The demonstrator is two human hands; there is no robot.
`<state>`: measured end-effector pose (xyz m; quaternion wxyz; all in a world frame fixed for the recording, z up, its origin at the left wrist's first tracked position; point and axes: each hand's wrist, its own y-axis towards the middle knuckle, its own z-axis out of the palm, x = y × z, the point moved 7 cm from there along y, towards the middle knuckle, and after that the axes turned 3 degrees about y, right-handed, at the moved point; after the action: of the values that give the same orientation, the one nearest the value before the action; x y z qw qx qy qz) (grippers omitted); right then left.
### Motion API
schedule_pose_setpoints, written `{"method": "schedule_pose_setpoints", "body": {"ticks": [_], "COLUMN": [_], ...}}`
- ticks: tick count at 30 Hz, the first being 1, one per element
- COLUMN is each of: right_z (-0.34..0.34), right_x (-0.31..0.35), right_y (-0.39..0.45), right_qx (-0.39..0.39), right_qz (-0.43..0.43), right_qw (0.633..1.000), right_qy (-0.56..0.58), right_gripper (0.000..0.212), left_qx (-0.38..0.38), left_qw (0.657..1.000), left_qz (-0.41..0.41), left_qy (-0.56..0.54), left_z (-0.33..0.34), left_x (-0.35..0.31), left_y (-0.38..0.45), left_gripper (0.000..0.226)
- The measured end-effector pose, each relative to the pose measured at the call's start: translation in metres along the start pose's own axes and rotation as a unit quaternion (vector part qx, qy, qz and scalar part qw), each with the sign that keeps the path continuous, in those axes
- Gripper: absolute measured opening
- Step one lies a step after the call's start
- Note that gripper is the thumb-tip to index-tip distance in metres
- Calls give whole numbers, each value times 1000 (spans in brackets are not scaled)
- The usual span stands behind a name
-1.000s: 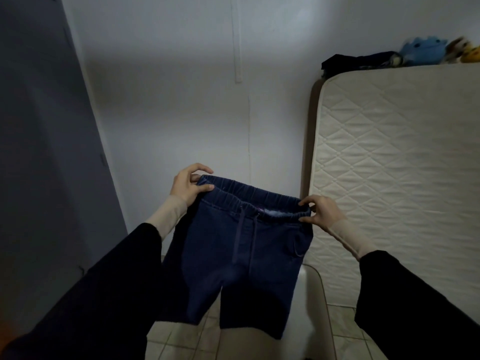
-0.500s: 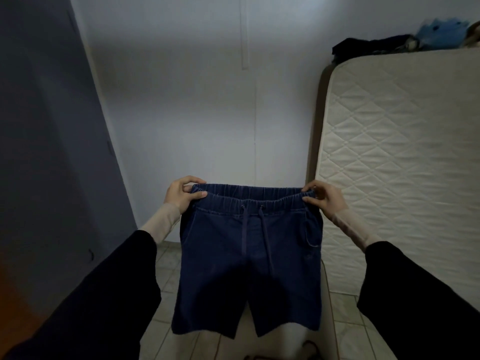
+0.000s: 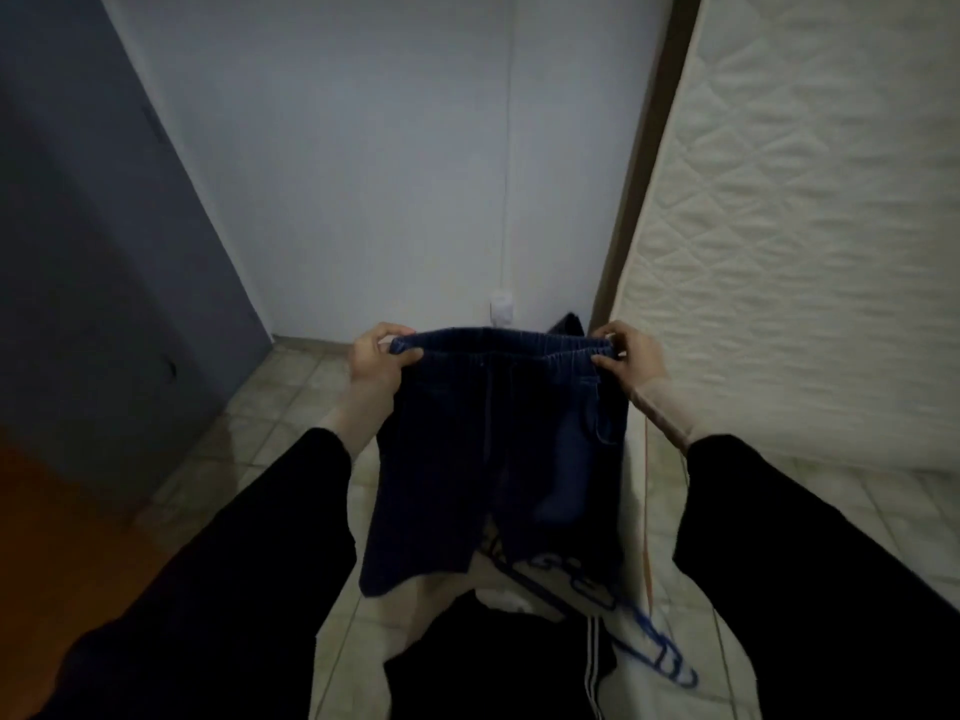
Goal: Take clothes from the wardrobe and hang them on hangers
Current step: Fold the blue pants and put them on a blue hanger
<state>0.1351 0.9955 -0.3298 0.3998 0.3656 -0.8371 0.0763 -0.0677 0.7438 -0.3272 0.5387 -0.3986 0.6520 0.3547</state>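
Observation:
A pair of dark blue denim shorts point(image 3: 498, 459) with an elastic waistband and drawstring hangs in front of me, spread flat by its waistband. My left hand point(image 3: 376, 363) pinches the left end of the waistband. My right hand point(image 3: 631, 361) pinches the right end. Below the shorts, blue plastic hangers point(image 3: 623, 615) lie on a pale chair seat point(image 3: 696, 636), partly hidden by the shorts' legs. A black garment with white stripes point(image 3: 519, 662) lies on the same seat, nearest to me.
A quilted white mattress point(image 3: 805, 226) leans upright on the right. A grey wardrobe side point(image 3: 93, 252) stands on the left, a plain white wall point(image 3: 389, 148) ahead. The floor point(image 3: 270, 407) is tiled. A dark item point(image 3: 569, 324) sits at the wall's base.
The view has tilted downward, bringing the chair seat, hangers and black garment into sight. The shorts stay stretched between both hands, now lower over the seat.

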Motion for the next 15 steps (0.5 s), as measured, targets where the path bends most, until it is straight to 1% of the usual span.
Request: {"method": "schedule_pose_setpoints", "body": {"ticks": [3, 5, 6, 8, 10, 13, 15], "right_z": [27, 43, 51, 68, 82, 99, 114], "right_x": [-20, -33, -40, -56, -78, -125, -156], "right_y": [-4, -9, -11, -17, -27, -54, -74], "right_qx": [1, 1, 4, 12, 13, 0, 15], "right_qz": [16, 30, 41, 65, 91, 159, 199], "right_qw": [1000, 998, 998, 997, 995, 987, 979], "right_qy": [-23, -47, -46, -33, -27, -32, -42], "right_gripper": [28, 28, 29, 31, 35, 39, 37], "left_qx": [-35, -55, -65, -71, -66, -56, -49], "left_qw": [999, 997, 996, 995, 996, 995, 994], "left_qz": [-21, -53, -56, -48, -26, 9, 19], "left_qy": [22, 15, 19, 42, 53, 85, 99], "left_z": [4, 8, 11, 20, 34, 55, 68], "left_x": [29, 51, 60, 70, 77, 90, 104], "left_y": [2, 3, 3, 2, 0, -3, -4], "left_gripper": [25, 30, 30, 24, 23, 22, 21]}}
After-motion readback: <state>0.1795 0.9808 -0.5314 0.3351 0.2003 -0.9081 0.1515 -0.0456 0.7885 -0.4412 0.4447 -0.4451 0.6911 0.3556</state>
